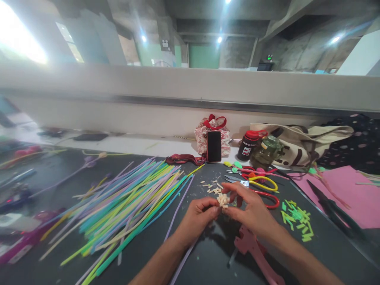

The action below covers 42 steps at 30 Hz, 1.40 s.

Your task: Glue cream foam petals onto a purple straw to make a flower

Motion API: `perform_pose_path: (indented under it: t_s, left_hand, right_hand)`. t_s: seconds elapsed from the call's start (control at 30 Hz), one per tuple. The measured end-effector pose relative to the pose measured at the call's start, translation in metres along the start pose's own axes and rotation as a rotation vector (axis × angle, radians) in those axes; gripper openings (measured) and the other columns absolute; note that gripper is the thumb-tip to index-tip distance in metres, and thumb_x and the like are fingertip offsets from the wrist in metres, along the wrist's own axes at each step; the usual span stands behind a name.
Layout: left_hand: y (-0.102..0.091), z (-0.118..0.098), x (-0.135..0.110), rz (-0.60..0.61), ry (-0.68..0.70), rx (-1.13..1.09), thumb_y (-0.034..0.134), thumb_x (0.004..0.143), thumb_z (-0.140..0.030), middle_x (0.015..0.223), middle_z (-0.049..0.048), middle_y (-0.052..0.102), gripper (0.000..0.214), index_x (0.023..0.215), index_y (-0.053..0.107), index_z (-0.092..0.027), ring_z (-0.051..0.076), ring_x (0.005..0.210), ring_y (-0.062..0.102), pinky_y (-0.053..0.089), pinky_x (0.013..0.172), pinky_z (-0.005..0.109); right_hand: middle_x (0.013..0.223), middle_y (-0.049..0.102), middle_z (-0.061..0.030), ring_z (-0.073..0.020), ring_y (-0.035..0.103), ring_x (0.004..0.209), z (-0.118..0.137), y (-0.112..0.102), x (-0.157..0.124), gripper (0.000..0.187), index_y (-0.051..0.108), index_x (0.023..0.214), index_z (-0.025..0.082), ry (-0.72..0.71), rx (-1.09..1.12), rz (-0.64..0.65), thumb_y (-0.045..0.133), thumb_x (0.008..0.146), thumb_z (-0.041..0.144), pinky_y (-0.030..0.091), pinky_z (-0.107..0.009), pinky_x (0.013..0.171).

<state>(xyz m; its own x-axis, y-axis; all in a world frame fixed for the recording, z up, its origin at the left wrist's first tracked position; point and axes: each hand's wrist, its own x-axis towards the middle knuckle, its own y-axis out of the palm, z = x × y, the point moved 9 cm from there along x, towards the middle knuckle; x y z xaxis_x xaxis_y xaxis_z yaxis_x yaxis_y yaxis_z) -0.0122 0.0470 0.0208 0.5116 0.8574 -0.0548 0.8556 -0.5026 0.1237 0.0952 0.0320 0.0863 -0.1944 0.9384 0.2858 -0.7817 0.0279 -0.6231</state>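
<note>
My left hand [199, 217] is closed in a pinch on a small flower-like cluster [223, 200] of short cream chenille-stem pieces. Curled around the cluster's right side is my right hand [247, 204], its thumb and fingertips at the cluster's edge. Loose cream pieces [214, 190] lie on the dark mat [204, 263] just behind the hands. Beneath my right forearm rests a pink hot glue gun [249, 250], partly hidden, its nozzle facing left. Scissors with yellow handles [264, 182] and a red-handled pair [271, 201] lie close behind my right hand.
Many coloured chenille stems [133, 206] spread across the left. Cut green pieces [297, 218] lie at right, near pink sheets [353, 194] and black-handled shears [329, 206]. A phone [214, 147] leans on a patterned bag [200, 138]; a dark bottle [247, 147] and green jug [265, 152] stand beside.
</note>
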Motion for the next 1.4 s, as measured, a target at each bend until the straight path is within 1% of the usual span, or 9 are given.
perform_pose_path:
  t_s: [0.3,0.43,0.67,0.83,0.9,1.07,1.23,1.3,1.4]
  left_hand:
    - [0.0,0.001,0.0,0.009,0.023,0.01,0.057,0.073,-0.034,0.055,-0.005,0.042,0.021,0.065,0.059,-0.014,0.005,0.048,0.036,0.029,0.048,0.018]
    - [0.0,0.0,0.0,0.0,0.024,0.01,0.057,0.072,-0.032,0.054,-0.0051,0.042,0.02,0.064,0.058,-0.014,0.005,0.047,0.036,0.029,0.047,0.018]
    - [0.001,0.002,0.0,0.012,0.017,-0.01,0.057,0.073,-0.032,0.053,-0.0052,0.042,0.019,0.068,0.059,-0.014,0.005,0.046,0.036,0.03,0.046,0.018]
    - [-0.002,0.005,0.001,-0.018,-0.004,-0.009,0.059,0.071,-0.035,0.052,-0.0055,0.041,0.021,0.067,0.059,-0.014,0.005,0.045,0.036,0.03,0.045,0.017]
    - [-0.003,0.006,0.001,-0.028,-0.013,-0.024,0.059,0.071,-0.035,0.052,-0.0055,0.041,0.021,0.067,0.059,-0.014,0.005,0.045,0.036,0.03,0.045,0.017]
    - [-0.006,0.007,0.002,-0.063,-0.029,-0.034,0.06,0.072,-0.036,0.053,-0.0057,0.042,0.022,0.067,0.059,-0.014,0.005,0.045,0.036,0.029,0.046,0.018]
    - [-0.007,0.0,0.001,-0.05,-0.019,0.043,0.061,0.07,-0.034,0.055,-0.0051,0.045,0.02,0.067,0.062,-0.014,0.005,0.046,0.036,0.028,0.047,0.018]
    - [-0.007,-0.005,0.001,-0.048,0.024,0.108,0.061,0.07,-0.031,0.057,-0.0039,0.049,0.017,0.067,0.064,-0.015,0.006,0.049,0.038,0.03,0.05,0.019]
    - [-0.006,-0.014,0.0,-0.034,0.115,0.228,0.06,0.07,-0.028,0.063,-0.0009,0.055,0.015,0.066,0.067,-0.015,0.008,0.055,0.044,0.033,0.057,0.02]
  right_hand:
    - [0.098,0.061,-0.0035,-0.0159,0.057,0.075,0.0,0.0,0.0,0.042,0.052,0.112,0.024,-0.015,0.0,-0.008,0.059,0.071,0.017,0.045,-0.029,0.061]
    - [0.097,0.061,-0.0035,-0.0162,0.057,0.076,0.0,0.0,0.001,0.043,0.052,0.112,0.024,-0.017,-0.009,-0.013,0.059,0.071,0.016,0.046,-0.029,0.062]
    - [0.098,0.062,-0.0032,-0.0152,0.058,0.075,0.001,0.001,0.002,0.042,0.053,0.112,0.024,-0.03,-0.008,-0.021,0.058,0.072,0.016,0.046,-0.027,0.061]
    - [0.096,0.062,-0.004,-0.0163,0.059,0.076,0.001,0.002,0.003,0.041,0.053,0.112,0.023,-0.019,-0.007,-0.003,0.058,0.072,0.017,0.046,-0.027,0.059]
    - [0.094,0.061,-0.0036,-0.0165,0.058,0.075,0.0,0.003,0.002,0.043,0.053,0.112,0.023,-0.01,-0.02,0.005,0.059,0.07,0.016,0.046,-0.027,0.059]
    - [0.091,0.059,-0.0005,-0.0156,0.057,0.076,-0.002,0.002,0.0,0.057,0.051,0.115,0.024,0.014,-0.051,0.018,0.061,0.061,0.007,0.046,-0.028,0.065]
    - [0.1,0.058,-0.0001,-0.0131,0.055,0.071,0.0,0.001,-0.003,0.066,0.048,0.12,0.026,0.028,-0.047,0.108,0.064,0.058,0.008,0.045,-0.025,0.062]
    - [0.103,0.057,-0.0007,-0.0136,0.056,0.074,0.004,0.003,-0.005,0.068,0.047,0.121,0.027,0.015,-0.054,0.168,0.063,0.057,0.008,0.046,-0.026,0.065]
    - [0.105,0.056,-0.0014,-0.0161,0.056,0.084,0.011,0.006,-0.008,0.066,0.049,0.119,0.027,-0.033,-0.07,0.238,0.061,0.057,0.006,0.045,-0.029,0.073]
